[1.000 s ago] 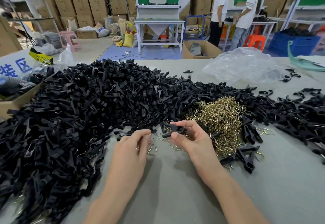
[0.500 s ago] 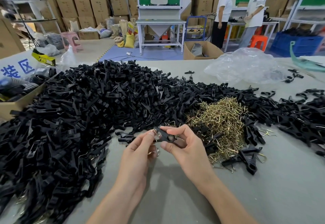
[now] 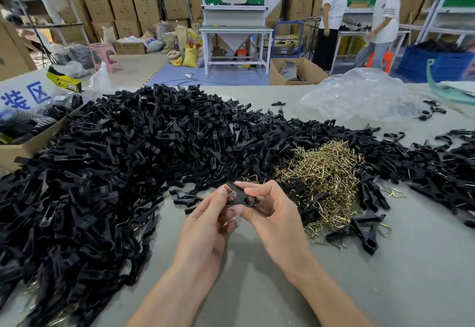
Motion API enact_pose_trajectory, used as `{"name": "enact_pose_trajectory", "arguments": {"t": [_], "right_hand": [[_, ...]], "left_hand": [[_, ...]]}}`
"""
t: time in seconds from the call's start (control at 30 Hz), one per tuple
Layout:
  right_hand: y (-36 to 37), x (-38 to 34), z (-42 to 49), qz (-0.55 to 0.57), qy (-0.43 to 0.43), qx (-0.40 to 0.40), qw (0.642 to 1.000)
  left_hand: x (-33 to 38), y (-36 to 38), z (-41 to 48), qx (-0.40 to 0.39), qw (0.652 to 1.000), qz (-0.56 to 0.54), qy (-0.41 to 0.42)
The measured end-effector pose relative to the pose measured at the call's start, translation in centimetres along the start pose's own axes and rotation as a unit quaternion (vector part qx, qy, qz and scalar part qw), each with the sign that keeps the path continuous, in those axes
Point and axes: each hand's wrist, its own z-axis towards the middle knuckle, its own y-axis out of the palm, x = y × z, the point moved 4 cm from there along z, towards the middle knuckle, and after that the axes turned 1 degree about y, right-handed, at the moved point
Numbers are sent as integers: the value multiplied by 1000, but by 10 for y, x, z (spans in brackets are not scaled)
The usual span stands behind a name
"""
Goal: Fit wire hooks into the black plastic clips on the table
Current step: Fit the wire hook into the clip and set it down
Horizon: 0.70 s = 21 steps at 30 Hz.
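My right hand (image 3: 272, 213) pinches a black clip (image 3: 241, 195), partly covered by my thumb. My left hand (image 3: 208, 221) pinches a wire hook (image 3: 229, 187) at the clip's left tip, mostly hidden. The hook pile (image 3: 323, 177) lies right of my fingers. Far left, a cut-off cardboard box (image 3: 23, 146) holds dark items I can't identify.

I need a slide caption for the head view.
Right hand holds a black clip; left hand pinches a wire hook at its end.
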Motion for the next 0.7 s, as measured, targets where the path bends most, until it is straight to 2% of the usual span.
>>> {"name": "enact_pose_trajectory", "arguments": {"t": [0.17, 0.37, 0.7], "right_hand": [[-7, -2, 1, -5, -13, 7, 1000], [-7, 0, 2, -12, 0, -20, 1000], [-9, 0, 4, -17, -4, -27, 999]], "left_hand": [[0, 3, -3, -52, 998, 18, -41], [0, 3, -3, -51, 996, 6, -72], [1, 2, -4, -54, 997, 19, -60]]}}
